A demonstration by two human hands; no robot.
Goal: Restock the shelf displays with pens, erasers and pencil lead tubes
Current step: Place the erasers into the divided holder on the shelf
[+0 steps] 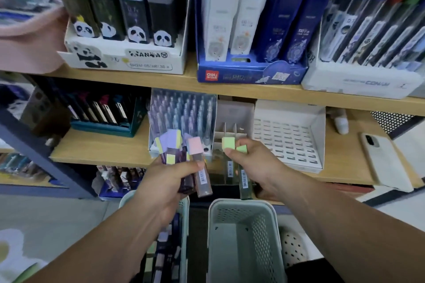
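Observation:
My left hand grips a bundle of pencil lead tubes with purple, pink and yellow caps, held upright in front of the middle shelf. My right hand holds two green-capped lead tubes just before a divided display box on that shelf. To the left of that box stands a display of clear pens. On its right sits a white slotted tray with nothing in it.
Below my hands a pale green basket stands with nothing inside, and a second basket on its left holds more tubes. A phone lies on the shelf at right. The upper shelf carries panda, blue and white display boxes.

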